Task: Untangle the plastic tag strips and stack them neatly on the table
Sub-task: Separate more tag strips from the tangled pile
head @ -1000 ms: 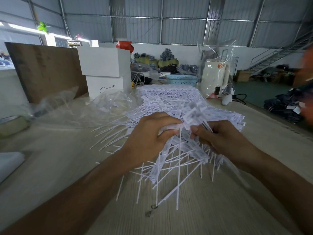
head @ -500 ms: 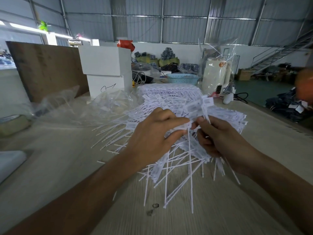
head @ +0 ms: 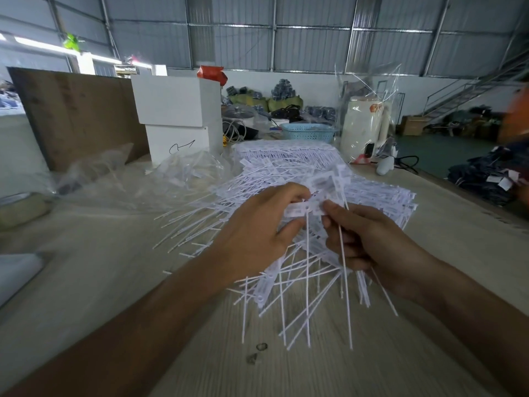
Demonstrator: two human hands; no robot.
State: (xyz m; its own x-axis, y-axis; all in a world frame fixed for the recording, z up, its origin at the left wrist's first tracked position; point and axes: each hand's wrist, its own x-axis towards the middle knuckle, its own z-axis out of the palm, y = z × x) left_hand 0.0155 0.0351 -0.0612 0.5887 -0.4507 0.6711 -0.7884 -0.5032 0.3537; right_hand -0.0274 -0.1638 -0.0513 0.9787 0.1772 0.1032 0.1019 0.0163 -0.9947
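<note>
While both hands' fingers (head: 289,229) pinch tag strips (head: 307,267), the wooden table (head: 114,282) fills a metal-walled hall

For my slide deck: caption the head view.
Both hands pinch tangled white tag strips above a wooden table.

A corrugated metal wall (head: 286,47) with grey framing closes the hall at 12 o'clock, above a white lower wall (head: 315,84). Daylight enters through an opening (head: 43,47) at 10 o'clock. A metal staircase (head: 472,90) climbs at 2 o'clock over a green floor (head: 435,150). A brown board (head: 80,116) stands at 10 o'clock, white boxes (head: 177,116) at 11. The pale wood-grain table (head: 86,282) fills the foreground.
</note>
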